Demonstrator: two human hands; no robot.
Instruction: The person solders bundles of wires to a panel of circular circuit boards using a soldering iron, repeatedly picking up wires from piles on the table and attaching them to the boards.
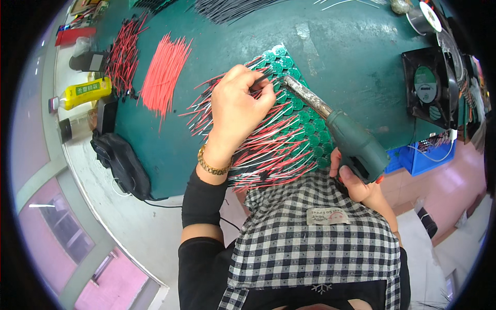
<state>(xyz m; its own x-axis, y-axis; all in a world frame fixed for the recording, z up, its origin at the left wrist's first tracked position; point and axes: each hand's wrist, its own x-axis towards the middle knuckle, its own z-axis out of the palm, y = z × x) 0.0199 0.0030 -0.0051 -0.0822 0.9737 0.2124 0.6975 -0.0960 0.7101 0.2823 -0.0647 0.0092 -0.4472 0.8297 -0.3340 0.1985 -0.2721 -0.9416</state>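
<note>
My left hand [240, 103] is closed in a pinch on a thin black wire [260, 81], its end over the round green circuit boards [310, 126]. My right hand [356, 181] grips the dark green handle of a soldering gun [356, 139]. The gun's long, scorched metal barrel points up and left. Its tip is close to the left fingertips, by the upper boards; whether it touches one I cannot tell. Red, white and black wires [274, 150] fan out leftward from the boards, and some run under my left hand and wrist.
Left of the boards lie a red wire bundle [164, 75] and a red-and-black one [124, 57]. A yellow bottle [85, 94] and a black pouch [121, 163] line the left edge. At right stand a black fan [429, 88], a solder spool [424, 18] and a blue bin [426, 157].
</note>
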